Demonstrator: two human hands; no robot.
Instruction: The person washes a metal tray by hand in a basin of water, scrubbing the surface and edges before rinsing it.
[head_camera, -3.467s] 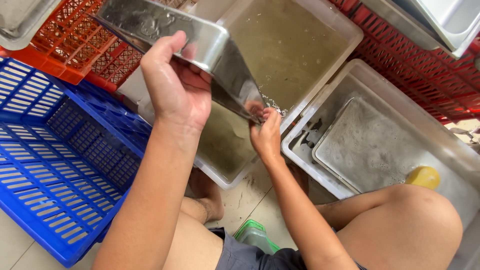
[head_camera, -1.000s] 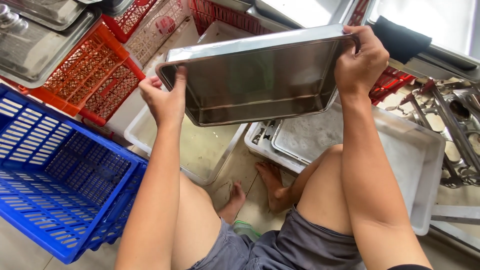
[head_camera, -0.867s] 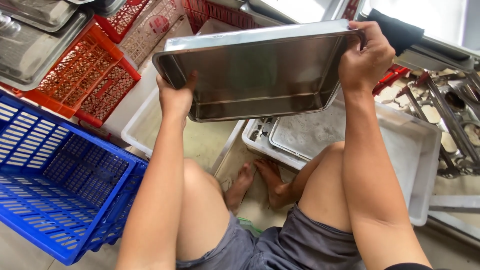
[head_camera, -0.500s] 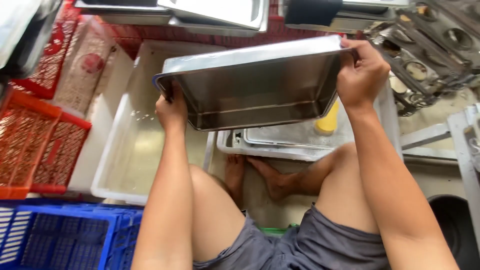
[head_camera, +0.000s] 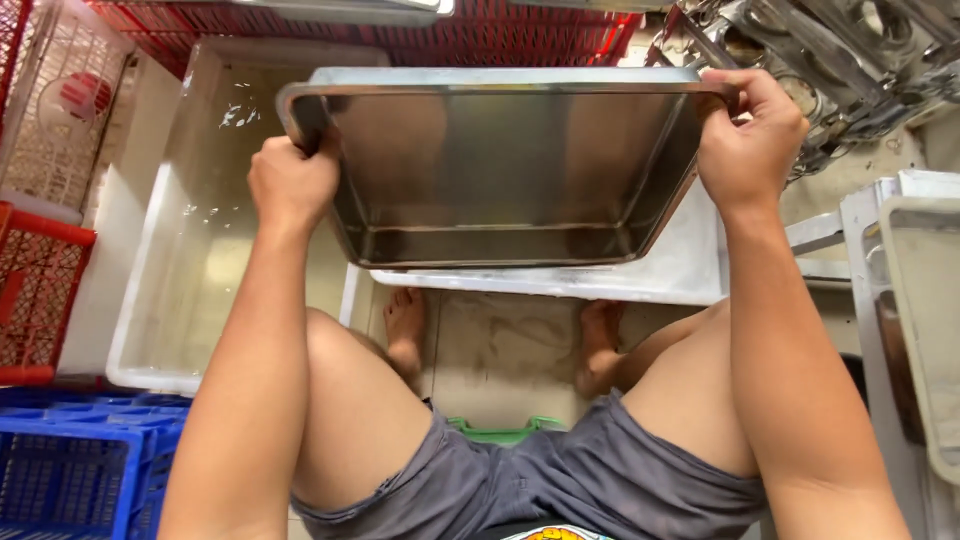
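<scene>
Head view: left hand clamped on the left rim of the steel tray, right hand clamped on its right rim near the top corner; hands well apart, one at each short end; tray held up in the air in front of the person, tilted so the open inside faces the camera, above the knees and the floor; tray is deep, rectangular, rolled rim all round, inside bare and shiny

Handling, as a judgement: rigid sheet steel, won't flex; moderate weight, wide enough to want two hands; surface looks smooth and could be wet, so slippery; the rolled rim is the place to grip, fingers hooked over the lip at opposite ends, as now; not fragile but will dent or clang if dropped

Around it: white plastic tub with cloudy water just left of the tray and below it; another white tub partly hidden behind the tray's lower edge; red crates at left and along the top; blue crate at lower left; stacked metal trays with compartments at upper right; bare feet on the floor between the tubs; green stool edge under the person
</scene>
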